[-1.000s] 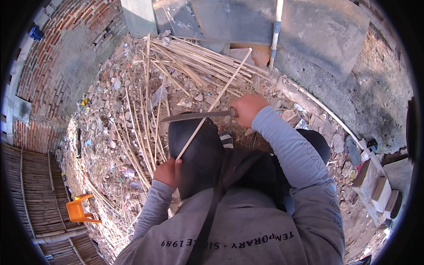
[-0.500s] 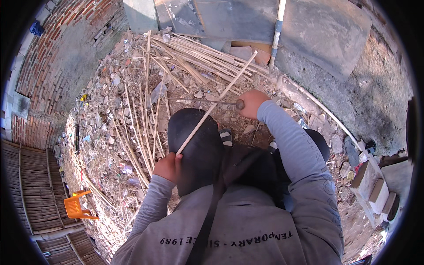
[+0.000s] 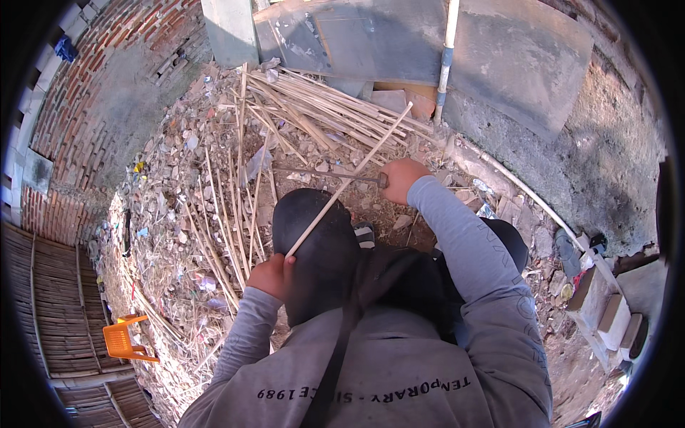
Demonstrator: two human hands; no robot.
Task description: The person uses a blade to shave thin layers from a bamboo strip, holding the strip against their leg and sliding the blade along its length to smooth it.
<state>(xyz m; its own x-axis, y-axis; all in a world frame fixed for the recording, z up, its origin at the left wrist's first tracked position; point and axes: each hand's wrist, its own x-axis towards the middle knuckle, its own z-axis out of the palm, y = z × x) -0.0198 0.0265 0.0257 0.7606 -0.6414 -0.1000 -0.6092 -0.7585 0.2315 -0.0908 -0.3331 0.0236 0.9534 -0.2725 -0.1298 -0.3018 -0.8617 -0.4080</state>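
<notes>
My left hand [image 3: 272, 275] grips the near end of a long pale bamboo stick [image 3: 349, 180] that slants up and to the right over my knee. My right hand [image 3: 402, 179] is closed on the handle of a long dark blade [image 3: 325, 173], which lies across the stick near its middle, pointing left. A pile of similar bamboo sticks [image 3: 321, 110] lies on the ground just beyond the blade. My dark trouser knee [image 3: 314, 235] sits under the stick.
Rubble and litter [image 3: 178, 207] cover the ground, with loose thin sticks [image 3: 235, 207] spread to the left. A brick wall [image 3: 78, 93] curves on the left, grey slabs [image 3: 514, 57] and a white pipe [image 3: 447, 50] stand behind. An orange plastic chair [image 3: 123, 340] is lower left.
The stick has swung from pointing steeply up to slanting farther right, and its far end now reaches beyond the blade. My right hand with the blade has shifted slightly up.
</notes>
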